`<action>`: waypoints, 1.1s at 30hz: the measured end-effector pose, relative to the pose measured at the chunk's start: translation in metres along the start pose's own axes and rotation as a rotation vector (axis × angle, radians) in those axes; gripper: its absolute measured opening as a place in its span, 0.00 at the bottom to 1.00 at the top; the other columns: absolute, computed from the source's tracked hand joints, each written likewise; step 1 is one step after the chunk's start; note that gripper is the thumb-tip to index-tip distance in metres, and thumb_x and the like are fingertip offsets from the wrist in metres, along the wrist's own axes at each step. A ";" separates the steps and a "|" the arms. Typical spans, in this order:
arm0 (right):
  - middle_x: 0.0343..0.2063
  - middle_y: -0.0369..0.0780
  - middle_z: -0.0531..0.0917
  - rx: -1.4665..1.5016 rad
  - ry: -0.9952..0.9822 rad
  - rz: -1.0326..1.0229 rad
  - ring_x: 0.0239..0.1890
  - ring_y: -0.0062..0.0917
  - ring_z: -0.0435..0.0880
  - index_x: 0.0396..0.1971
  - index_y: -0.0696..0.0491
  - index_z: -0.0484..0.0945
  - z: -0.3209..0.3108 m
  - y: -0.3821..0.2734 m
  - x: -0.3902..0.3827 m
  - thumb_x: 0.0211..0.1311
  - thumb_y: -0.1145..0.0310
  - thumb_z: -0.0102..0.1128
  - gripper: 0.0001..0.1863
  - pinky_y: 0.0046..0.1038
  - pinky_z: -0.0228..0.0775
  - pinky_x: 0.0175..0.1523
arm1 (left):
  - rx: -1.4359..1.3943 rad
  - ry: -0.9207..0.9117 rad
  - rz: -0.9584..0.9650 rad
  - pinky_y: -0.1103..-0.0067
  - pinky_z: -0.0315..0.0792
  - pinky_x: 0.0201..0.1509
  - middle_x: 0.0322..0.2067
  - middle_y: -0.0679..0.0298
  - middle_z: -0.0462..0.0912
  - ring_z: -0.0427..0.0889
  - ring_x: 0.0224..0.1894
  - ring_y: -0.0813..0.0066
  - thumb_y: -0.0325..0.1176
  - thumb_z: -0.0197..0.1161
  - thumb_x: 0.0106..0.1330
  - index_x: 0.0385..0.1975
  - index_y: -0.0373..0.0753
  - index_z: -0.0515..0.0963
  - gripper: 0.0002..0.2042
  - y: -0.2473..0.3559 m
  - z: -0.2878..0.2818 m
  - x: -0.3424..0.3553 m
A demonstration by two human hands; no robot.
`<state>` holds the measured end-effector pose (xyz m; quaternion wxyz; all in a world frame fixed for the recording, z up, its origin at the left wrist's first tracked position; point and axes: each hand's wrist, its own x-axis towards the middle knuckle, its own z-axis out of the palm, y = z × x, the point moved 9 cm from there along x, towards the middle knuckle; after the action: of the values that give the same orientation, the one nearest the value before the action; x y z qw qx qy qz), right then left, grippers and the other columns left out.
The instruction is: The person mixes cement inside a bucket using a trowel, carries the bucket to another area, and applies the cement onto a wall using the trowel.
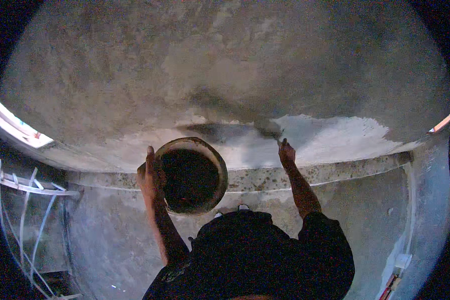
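Note:
My left hand [152, 175] grips the rim of a round, deep pan [221, 172], its thumb on the outside and pointing up. Dark shadow fills the pan, so its contents cannot be made out. Further right, my right hand [286, 152] is closed round the handle of a small hand tool [268, 128]. The tool's dull, dark head is against or very close to the wall [225, 65]; whether it is a trowel or a brush cannot be told. A whitish coated patch [342, 135] spreads along the lower wall around the tool, with rough grey plaster above it.
A speckled strip [255, 180] runs along the wall's foot, above the grey floor [120, 220]. A pale trestle-like frame [27, 185] stands at the left. Bright openings [20, 127] show at both sides. A reddish bar [389, 287] lies at the lower right.

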<state>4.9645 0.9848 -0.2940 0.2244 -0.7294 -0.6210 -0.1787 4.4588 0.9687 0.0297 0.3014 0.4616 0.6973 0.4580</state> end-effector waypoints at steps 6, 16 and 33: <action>0.29 0.46 0.80 0.136 -0.387 0.067 0.25 0.39 0.79 0.47 0.58 0.72 0.013 -0.012 -0.064 0.56 0.64 0.56 0.20 0.40 0.69 0.25 | -0.026 -0.010 0.046 0.79 0.54 0.20 0.12 0.72 0.66 0.61 0.16 0.80 0.56 0.56 0.62 0.18 0.38 0.75 0.25 0.000 -0.002 -0.001; 0.22 0.44 0.76 0.563 -0.427 -0.274 0.24 0.38 0.77 0.29 0.53 0.76 -0.151 -0.155 0.018 0.50 0.64 0.64 0.10 0.36 0.71 0.33 | -0.092 -0.101 -0.029 0.76 0.69 0.38 0.25 0.61 0.80 0.75 0.30 0.73 0.50 0.58 0.62 0.36 0.31 0.81 0.23 -0.018 -0.006 0.005; 0.24 0.42 0.78 0.317 -0.269 -0.862 0.28 0.37 0.78 0.35 0.54 0.76 -0.097 -0.432 0.016 0.52 0.65 0.52 0.13 0.42 0.68 0.33 | -0.242 -0.166 0.066 0.77 0.70 0.42 0.30 0.60 0.82 0.76 0.34 0.76 0.45 0.58 0.63 0.38 0.30 0.79 0.19 -0.045 -0.033 0.017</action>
<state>4.5430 0.9998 -0.1592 0.1560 -0.3789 -0.9100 -0.0625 4.4081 0.9653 0.0010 0.3963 0.4807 0.5941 0.5088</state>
